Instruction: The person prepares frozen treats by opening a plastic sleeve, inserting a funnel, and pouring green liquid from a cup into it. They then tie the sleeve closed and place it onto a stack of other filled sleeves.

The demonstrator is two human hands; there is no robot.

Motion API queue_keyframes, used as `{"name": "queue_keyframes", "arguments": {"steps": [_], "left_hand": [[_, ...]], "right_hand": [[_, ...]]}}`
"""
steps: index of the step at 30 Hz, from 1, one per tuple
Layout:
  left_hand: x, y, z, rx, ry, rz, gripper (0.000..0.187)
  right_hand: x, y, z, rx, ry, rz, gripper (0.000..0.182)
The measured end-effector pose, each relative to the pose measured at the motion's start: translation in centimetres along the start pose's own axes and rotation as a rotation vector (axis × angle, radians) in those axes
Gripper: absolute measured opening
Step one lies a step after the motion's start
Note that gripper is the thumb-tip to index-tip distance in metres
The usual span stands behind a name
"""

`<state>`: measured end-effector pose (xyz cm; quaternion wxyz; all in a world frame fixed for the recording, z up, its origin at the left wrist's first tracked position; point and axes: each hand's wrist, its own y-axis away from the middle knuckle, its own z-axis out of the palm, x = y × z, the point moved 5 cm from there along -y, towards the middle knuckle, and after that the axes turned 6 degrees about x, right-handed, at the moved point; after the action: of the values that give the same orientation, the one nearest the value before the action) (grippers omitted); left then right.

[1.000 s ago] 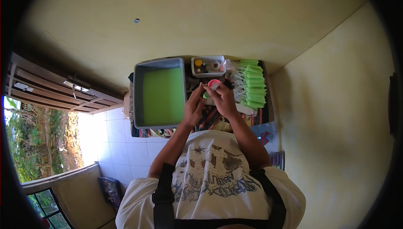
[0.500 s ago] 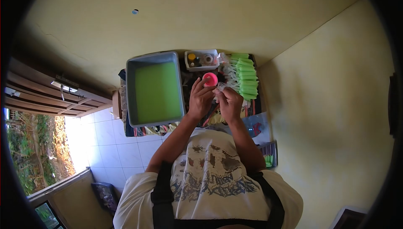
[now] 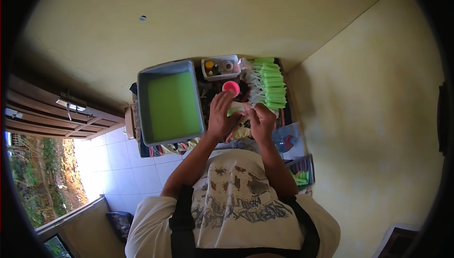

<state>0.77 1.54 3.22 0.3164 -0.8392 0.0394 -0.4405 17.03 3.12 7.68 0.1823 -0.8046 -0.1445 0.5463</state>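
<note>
In the head view, a small clear plastic bag with green filling (image 3: 234, 111) stretches sideways between my hands. My left hand (image 3: 221, 116) is around its green end, fingers fairly straight and thumb side toward the bag; part of the bag is hidden there. The fingers of my right hand (image 3: 262, 121) pinch the clear, twisted end. Just beyond my left fingertips stands a pink cup or funnel (image 3: 231, 87). Several similar filled green bags (image 3: 274, 85) lie in a stacked row to the right, their clear ends pointing left.
A large grey tub (image 3: 201, 111) of green liquid (image 3: 174, 104) stands on the left. Behind the pink cup is a white basket (image 3: 222, 75) holding a yellow-capped container (image 3: 210, 64). Low on the right are a clear bottle (image 3: 283, 139) and a dark crate (image 3: 309, 168) with green bags.
My hands have moved slightly apart, and the green part of the bag now shows between them. My left hand has turned, its fingers straighter. The whole view has shifted a little.
</note>
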Motion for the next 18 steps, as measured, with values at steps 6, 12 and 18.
{"name": "queue_keyframes", "arguments": {"steps": [6,12,18], "left_hand": [[-1.8,7.2,3.9,-0.338,0.779,-1.228,0.021],[-1.6,7.8,8.7,-0.225,1.393,-1.681,0.023],[0.3,6.3,9.6,-0.156,1.091,-1.627,0.025]], "right_hand": [[1.1,-0.1,-0.7,-0.151,0.018,-0.058,0.014],[1.5,1.3,-3.9,-0.253,0.061,-0.17,0.012],[4.0,1.7,-8.5,-0.205,-0.151,-0.054,0.011]]}}
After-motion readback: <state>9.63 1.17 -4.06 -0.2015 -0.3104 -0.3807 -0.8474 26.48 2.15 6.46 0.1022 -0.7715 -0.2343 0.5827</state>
